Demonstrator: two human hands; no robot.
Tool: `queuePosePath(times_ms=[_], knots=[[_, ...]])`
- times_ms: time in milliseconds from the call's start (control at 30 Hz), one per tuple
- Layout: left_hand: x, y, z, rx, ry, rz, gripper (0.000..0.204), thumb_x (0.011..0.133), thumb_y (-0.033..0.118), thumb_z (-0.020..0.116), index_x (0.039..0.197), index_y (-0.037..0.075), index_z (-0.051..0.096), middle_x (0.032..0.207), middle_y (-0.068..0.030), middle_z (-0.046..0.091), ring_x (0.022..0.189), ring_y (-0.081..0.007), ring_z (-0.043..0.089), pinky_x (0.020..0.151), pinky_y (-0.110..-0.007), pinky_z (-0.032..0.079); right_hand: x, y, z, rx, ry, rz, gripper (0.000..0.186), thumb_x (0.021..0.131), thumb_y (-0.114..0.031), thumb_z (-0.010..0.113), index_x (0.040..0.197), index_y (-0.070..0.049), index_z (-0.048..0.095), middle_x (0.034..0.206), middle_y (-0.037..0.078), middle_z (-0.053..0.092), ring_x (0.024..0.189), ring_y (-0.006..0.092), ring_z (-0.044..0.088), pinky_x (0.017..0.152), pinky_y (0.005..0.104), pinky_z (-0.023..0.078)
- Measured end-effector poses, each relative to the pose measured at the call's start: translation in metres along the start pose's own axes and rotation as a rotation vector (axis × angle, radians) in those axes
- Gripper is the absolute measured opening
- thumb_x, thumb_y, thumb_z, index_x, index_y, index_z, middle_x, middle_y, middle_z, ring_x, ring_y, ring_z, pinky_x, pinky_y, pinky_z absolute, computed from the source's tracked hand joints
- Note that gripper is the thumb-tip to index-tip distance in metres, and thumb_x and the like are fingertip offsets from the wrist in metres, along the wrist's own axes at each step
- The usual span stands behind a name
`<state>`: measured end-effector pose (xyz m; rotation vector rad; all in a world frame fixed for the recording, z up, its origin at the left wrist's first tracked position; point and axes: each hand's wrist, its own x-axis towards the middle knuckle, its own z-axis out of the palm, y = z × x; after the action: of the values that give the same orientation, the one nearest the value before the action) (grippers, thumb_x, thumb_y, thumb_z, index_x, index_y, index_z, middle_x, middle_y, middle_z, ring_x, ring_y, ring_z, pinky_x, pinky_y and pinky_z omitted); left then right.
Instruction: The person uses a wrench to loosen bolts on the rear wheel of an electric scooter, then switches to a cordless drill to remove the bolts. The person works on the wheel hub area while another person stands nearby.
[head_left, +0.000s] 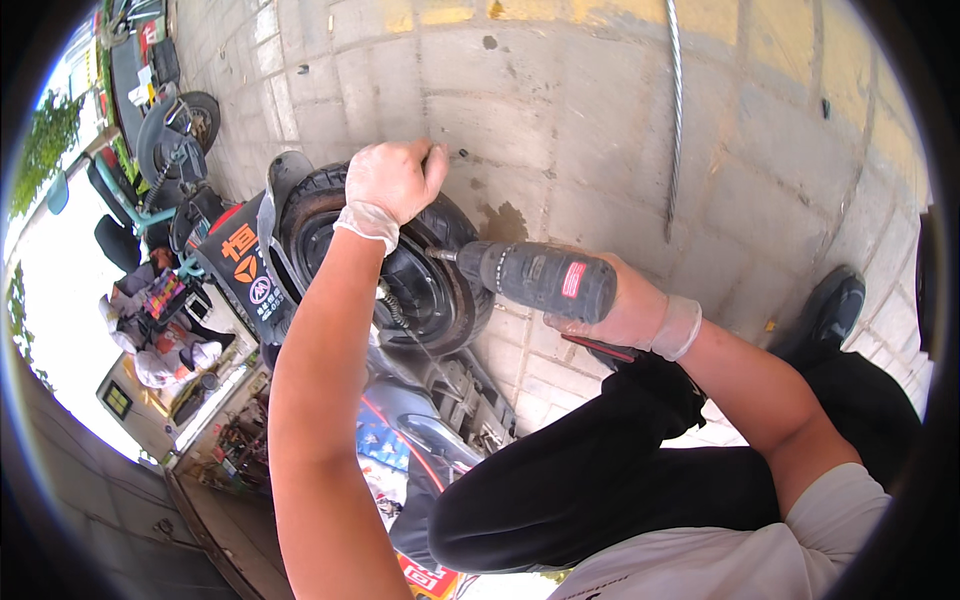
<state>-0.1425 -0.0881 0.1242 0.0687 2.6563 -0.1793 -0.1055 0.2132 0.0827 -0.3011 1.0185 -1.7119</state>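
Note:
A scooter wheel with a black rim (425,290) and a treaded tyre (462,228) stands in front of me. My left hand (392,182), in a thin see-through glove, is closed over the tyre's upper edge; its fingertips are hidden. My right hand (632,300), gloved too, grips a dark cordless drill (535,278) with a red label. The drill points left, and its bit (440,254) reaches the rim near the hub. Whether the bit touches a fastener is too small to tell. A coiled spring (393,308) shows beside the hub, below my left wrist.
A dark panel (245,262) with printed marks sits left of the wheel. Another scooter's wheel (178,140) stands at upper left. A steel bar (674,120) lies on the paving. My bent knee (480,510) is close below the wheel, and a dark shoe (832,308) is at right.

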Motion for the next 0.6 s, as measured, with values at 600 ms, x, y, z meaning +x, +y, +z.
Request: queuePosePath(times_ms=[600], knots=[[0.009,-0.016,0.004,-0.012,0.025,-0.105,0.03,0.091,0.033,0.058,0.074,0.011,0.071,0.063,-0.0177,0.065,0.062,-0.0387,0.066,0.06,-0.048,0.054,0.059,0.01,-0.006,0.64,-0.076,0.305,0.036,0.081,0.0,0.071,0.116,0.0,0.063,0.095,0.01,0.065,0.077,0.0159,0.061,0.064,0.0296,0.054]])
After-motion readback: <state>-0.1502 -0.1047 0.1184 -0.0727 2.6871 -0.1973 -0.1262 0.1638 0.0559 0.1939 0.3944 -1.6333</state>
